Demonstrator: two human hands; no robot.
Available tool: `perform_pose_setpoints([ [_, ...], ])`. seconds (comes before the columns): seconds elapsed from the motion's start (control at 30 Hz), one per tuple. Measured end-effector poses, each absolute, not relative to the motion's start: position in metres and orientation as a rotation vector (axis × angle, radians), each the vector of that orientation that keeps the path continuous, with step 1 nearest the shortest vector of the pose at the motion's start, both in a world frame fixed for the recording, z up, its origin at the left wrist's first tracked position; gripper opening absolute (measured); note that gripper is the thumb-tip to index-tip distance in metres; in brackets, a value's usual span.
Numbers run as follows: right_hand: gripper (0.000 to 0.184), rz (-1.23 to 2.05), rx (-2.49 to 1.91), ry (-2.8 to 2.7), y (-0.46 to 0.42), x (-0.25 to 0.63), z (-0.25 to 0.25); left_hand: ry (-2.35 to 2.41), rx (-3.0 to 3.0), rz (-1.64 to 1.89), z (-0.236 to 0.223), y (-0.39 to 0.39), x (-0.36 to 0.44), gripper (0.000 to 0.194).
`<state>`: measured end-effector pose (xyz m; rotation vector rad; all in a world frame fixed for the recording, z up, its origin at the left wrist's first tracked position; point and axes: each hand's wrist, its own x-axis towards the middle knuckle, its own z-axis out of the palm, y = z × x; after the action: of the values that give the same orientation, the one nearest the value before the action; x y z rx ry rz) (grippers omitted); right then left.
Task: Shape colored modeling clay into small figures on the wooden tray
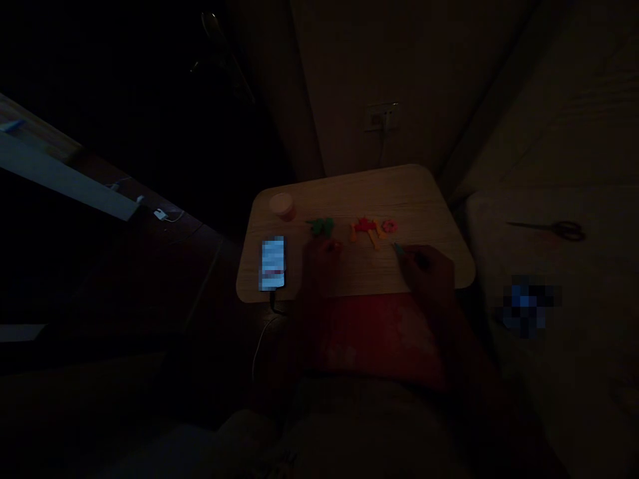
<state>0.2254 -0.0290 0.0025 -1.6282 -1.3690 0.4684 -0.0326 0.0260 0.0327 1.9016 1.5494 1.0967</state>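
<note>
The scene is very dark. My left hand (320,261) is closed at the near part of a small wooden table (309,193), with a small orange piece (337,245) at its fingertips. A slim tool with a pale green tip (398,249) is pinched in my right hand (432,267), its tip pointing to the upper left. Just beyond my left hand lie green pieces (322,226). Red pieces (365,225) and orange stick-like pieces (373,239) lie between and beyond my hands. A pink flower-like piece (389,226) is beside them.
A lidded tub (283,206) stands at the table's back left. Nearer is a lit phone (272,263) with a cable (273,303). Scissors (564,230) lie on a pale surface to the right. Behind the table, a plug sits in a wall socket (382,117).
</note>
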Motion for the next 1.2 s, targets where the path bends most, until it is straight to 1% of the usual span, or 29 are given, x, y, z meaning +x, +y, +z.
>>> perform_pose_setpoints([
  [0.1, 0.025, 0.502, -1.602, -1.359, -0.029, 0.225, 0.003, 1.301, 1.857, 1.082, 0.033, 0.016, -0.005, 0.017],
  [0.23, 0.024, 0.514, -1.577, -1.346, -0.028, 0.223, 0.004, 1.190, 1.750, 1.036, 0.028, 0.003, 0.019, 0.024],
  [0.37, 0.024, 0.502, -1.564, -1.355, -0.028, 0.222, 0.003, 1.116, 1.741, 1.042, 0.021, -0.005, 0.026, 0.014],
  [0.47, 0.023, 0.494, -1.568, -1.365, -0.028, 0.223, 0.003, 1.112, 1.705, 1.027, 0.015, -0.010, 0.028, 0.010],
  [0.6, 0.024, 0.510, -1.580, -1.347, -0.028, 0.222, 0.003, 1.109, 1.658, 1.000, 0.013, -0.014, 0.030, 0.015],
  [0.73, 0.023, 0.510, -1.588, -1.351, -0.029, 0.222, 0.004, 1.069, 1.719, 1.070, 0.015, -0.012, 0.029, 0.015],
  [0.97, 0.023, 0.484, -1.591, -1.371, -0.028, 0.224, 0.002, 1.051, 1.631, 1.095, 0.010, -0.009, 0.027, 0.025],
  [1.13, 0.023, 0.477, -1.583, -1.366, -0.028, 0.224, 0.001, 1.085, 1.553, 1.090, 0.009, -0.010, 0.028, 0.018],
  [1.2, 0.022, 0.477, -1.574, -1.373, -0.028, 0.224, 0.001, 1.109, 1.535, 1.084, 0.010, -0.010, 0.028, 0.022],
])
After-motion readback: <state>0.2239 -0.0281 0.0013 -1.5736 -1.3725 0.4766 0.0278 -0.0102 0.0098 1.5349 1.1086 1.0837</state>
